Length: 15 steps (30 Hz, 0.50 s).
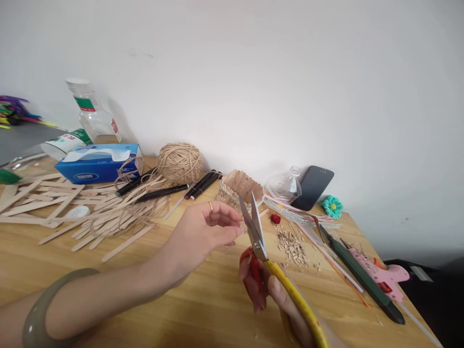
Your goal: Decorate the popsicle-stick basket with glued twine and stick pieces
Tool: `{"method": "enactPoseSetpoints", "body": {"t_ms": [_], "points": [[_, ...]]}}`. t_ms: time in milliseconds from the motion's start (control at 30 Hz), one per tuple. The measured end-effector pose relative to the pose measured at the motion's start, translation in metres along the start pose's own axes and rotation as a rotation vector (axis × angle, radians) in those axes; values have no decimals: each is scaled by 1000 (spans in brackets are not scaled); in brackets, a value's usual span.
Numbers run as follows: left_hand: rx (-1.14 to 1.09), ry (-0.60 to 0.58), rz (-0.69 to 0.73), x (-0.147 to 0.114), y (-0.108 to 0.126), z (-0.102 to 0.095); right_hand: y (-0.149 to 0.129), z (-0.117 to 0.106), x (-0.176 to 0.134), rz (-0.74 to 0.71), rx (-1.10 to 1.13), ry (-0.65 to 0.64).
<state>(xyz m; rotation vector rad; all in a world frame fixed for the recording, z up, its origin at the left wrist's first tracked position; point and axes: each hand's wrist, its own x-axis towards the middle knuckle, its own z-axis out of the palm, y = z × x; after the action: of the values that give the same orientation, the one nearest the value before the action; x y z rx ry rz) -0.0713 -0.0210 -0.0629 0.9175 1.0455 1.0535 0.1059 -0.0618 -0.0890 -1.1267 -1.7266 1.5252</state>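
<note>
My right hand (282, 295) holds a pair of scissors (258, 244) with one red and one yellow handle. Their blades point up and stand slightly apart. Just left of the blades, my left hand (213, 227) is closed in a pinch, thumb against fingers. Whatever sits between those fingertips is too small to make out. Behind the blades rests a small basket-like piece made of wood with a scalloped edge (244, 183). A dark red rose-shaped piece (275, 219) and a scatter of wood chips (293, 246) lie right of the scissors.
Left are wooden craft sticks (65, 203), a blue tissue box (99, 164), a twine ball (180, 162), black markers (203, 184) and a glass bottle (96, 118). Right are a phone (313, 186), a teal flower (332, 207), a dark green tool (362, 275) and a pink glue gun (384, 275).
</note>
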Motion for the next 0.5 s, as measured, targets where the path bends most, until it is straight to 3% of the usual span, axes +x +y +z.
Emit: {"method": "enactPoseSetpoints", "body": {"t_ms": [500], "points": [[-82,-20,-95,1,2,-2,-2,1,-1,-5,6,-9]]}}
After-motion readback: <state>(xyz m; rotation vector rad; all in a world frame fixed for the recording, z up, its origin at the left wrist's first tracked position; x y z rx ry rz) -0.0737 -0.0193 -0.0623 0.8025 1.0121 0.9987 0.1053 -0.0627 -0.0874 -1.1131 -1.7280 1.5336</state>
